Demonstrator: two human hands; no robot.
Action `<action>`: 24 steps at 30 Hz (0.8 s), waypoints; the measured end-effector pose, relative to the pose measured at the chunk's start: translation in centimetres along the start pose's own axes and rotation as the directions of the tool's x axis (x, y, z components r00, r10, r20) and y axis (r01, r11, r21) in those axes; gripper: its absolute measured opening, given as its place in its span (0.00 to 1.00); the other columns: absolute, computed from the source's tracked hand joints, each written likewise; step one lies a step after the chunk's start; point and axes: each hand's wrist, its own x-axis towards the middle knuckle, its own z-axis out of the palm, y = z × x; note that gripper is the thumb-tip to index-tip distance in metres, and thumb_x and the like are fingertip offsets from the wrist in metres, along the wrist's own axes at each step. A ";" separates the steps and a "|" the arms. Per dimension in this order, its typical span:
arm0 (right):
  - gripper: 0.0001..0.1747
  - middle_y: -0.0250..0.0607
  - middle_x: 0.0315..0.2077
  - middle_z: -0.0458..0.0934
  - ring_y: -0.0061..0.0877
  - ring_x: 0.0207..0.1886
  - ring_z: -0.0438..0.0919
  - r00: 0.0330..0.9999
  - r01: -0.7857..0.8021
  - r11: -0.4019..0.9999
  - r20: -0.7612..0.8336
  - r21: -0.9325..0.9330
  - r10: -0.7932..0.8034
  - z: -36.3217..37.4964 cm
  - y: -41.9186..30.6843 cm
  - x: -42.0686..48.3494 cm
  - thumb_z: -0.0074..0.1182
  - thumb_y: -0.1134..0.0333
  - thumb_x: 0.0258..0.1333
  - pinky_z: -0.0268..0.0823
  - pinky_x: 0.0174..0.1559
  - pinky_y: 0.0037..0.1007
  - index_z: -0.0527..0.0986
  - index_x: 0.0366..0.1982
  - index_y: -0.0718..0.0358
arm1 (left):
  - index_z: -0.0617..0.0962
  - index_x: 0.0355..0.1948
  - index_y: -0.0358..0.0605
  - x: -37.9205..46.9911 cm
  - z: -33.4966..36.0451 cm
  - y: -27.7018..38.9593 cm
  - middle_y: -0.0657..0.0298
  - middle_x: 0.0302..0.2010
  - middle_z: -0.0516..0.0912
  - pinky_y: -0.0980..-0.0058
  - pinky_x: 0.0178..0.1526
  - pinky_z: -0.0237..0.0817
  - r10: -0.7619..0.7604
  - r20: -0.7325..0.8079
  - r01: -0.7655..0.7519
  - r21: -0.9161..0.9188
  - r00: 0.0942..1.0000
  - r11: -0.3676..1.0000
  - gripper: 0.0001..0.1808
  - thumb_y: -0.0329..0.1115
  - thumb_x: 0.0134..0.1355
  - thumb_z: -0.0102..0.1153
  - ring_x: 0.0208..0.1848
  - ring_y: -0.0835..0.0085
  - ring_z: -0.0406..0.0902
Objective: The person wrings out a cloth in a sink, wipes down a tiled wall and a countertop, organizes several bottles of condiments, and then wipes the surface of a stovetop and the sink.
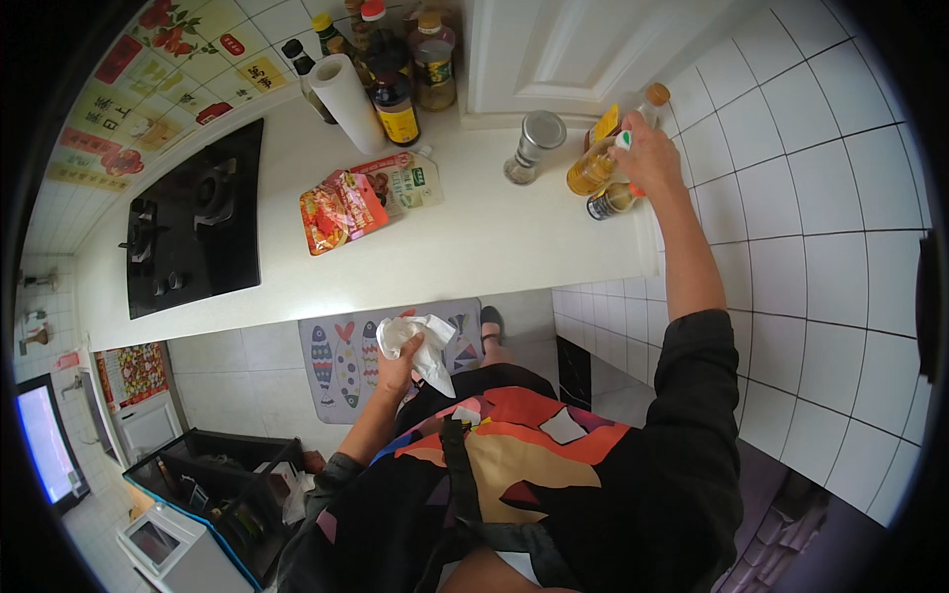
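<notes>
My right hand [649, 157] is at the right end of the counter, its fingers around the white-and-green cap of a bottle of yellow oil [588, 169]. Whether the bottle's base rests on the counter is hard to tell. Close beside it are a small dark-labelled jar [611, 201] and another bottle with an orange-brown cap [657, 95], partly behind my hand. A glass jar with a metal lid [543, 132] stands to their left. My left hand [400, 365] grips a crumpled white paper towel [426, 337] in front of my body, below the counter's edge.
Two food pouches [342, 211] lie mid-counter [474, 244]. Behind them stand a paper towel roll [347, 104] and several sauce bottles [395, 104]. A black gas hob [196, 222] is at left. A white cabinet [563, 52] rises behind; a tiled wall [771, 193] bounds the right.
</notes>
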 end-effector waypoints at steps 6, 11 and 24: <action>0.23 0.42 0.35 0.77 0.36 0.42 0.76 0.998 -0.027 0.998 0.057 -0.057 0.031 -0.5 0.7 0.6 0.62 0.60 0.43 0.68 0.40 0.36 0.66 0.40 0.56 | 0.69 0.52 0.40 -0.2 0.1 -0.1 0.62 0.41 0.74 0.77 0.46 0.63 -0.017 0.011 0.017 -0.020 1.000 1.000 0.22 0.24 0.53 0.53 0.44 0.73 0.71; 0.32 0.37 0.47 0.71 0.33 0.51 0.69 0.877 0.413 0.911 -0.265 -0.016 -0.402 -0.2 -0.6 0.7 0.64 0.61 0.38 0.66 0.48 0.36 0.67 0.49 0.53 | 0.69 0.52 0.39 -0.1 0.1 -0.5 0.62 0.40 0.75 0.77 0.45 0.64 -0.003 -0.007 0.003 0.024 1.000 1.000 0.23 0.25 0.53 0.54 0.42 0.74 0.72; 0.25 0.47 0.41 0.70 0.42 0.45 0.74 0.905 0.392 0.919 0.195 -0.034 -0.378 3.5 -5.4 4.6 0.55 0.71 0.41 0.69 0.44 0.38 0.67 0.46 0.53 | 0.69 0.52 0.39 -0.1 1.0 0.6 0.61 0.41 0.75 0.77 0.45 0.64 0.000 -0.028 -0.001 -0.019 1.000 1.000 0.23 0.24 0.53 0.54 0.42 0.74 0.72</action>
